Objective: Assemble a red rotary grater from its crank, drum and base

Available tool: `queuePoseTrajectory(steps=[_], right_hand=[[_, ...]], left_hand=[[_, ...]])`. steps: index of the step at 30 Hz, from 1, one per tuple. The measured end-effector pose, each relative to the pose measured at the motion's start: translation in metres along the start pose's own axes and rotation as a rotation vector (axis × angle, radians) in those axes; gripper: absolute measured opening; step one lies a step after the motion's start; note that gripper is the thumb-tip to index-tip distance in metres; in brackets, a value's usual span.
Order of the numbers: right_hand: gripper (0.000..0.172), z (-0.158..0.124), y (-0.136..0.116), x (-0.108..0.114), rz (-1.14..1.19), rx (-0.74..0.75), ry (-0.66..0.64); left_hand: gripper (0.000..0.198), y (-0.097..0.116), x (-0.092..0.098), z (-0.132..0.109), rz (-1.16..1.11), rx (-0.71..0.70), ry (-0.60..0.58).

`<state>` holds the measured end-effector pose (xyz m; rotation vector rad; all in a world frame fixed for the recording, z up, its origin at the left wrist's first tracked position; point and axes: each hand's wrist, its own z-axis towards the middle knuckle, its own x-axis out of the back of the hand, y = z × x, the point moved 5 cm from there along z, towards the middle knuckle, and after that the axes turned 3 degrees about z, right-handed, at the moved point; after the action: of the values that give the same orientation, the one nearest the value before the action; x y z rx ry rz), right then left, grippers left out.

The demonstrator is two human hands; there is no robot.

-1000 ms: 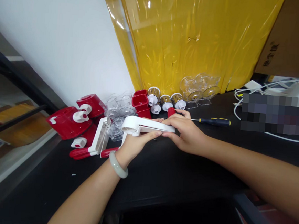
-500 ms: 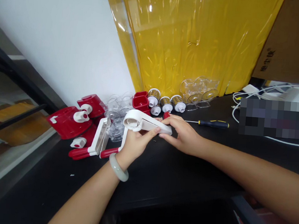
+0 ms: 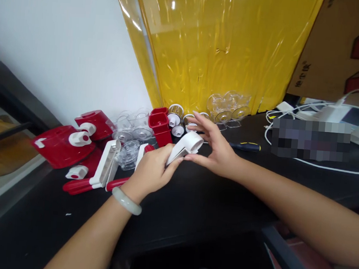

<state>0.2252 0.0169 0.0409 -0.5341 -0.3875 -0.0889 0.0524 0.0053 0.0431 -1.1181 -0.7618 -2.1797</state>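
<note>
My left hand (image 3: pixel 153 167), with a pale bangle at its wrist, is wrapped round a white plastic crank arm (image 3: pixel 185 145). The arm's ring-shaped end points up and to the right; its other end is hidden in the fist. My right hand (image 3: pixel 217 150) is open beside the ring, its fingers spread above and its thumb at the ring's lower edge. Behind the hands stand grater drums (image 3: pixel 175 115) and a red plastic housing (image 3: pixel 160 122). More white crank handles with red grips (image 3: pixel 77 185) lie left of my left hand.
Red grater bodies with white knobs (image 3: pixel 63 144) and clear plastic parts (image 3: pixel 132 126) lie at the left. Clear parts (image 3: pixel 229 109) lean at the yellow sheet (image 3: pixel 201 49). A screwdriver (image 3: pixel 247 146) and white cables (image 3: pixel 290 112) lie right on the black table (image 3: pixel 198 210).
The crank arm has been turned, so its ring end now faces right instead of left. My right hand has let go of its end and spread its fingers. The view has shifted right.
</note>
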Motion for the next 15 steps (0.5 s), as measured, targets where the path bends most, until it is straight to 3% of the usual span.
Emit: queuePoseTrajectory(steps=[6,15], right_hand=[[0.067,0.0043,0.0056,0.0018,-0.094,0.050,-0.132],[0.050,0.0009,0.0086,-0.0002,-0.079,0.009,-0.063]], left_hand=[[0.023,-0.0059,-0.0075,-0.0018,0.115,0.049,-0.099],[0.025,-0.0038,-0.0086,-0.0021,0.113,0.083,-0.159]])
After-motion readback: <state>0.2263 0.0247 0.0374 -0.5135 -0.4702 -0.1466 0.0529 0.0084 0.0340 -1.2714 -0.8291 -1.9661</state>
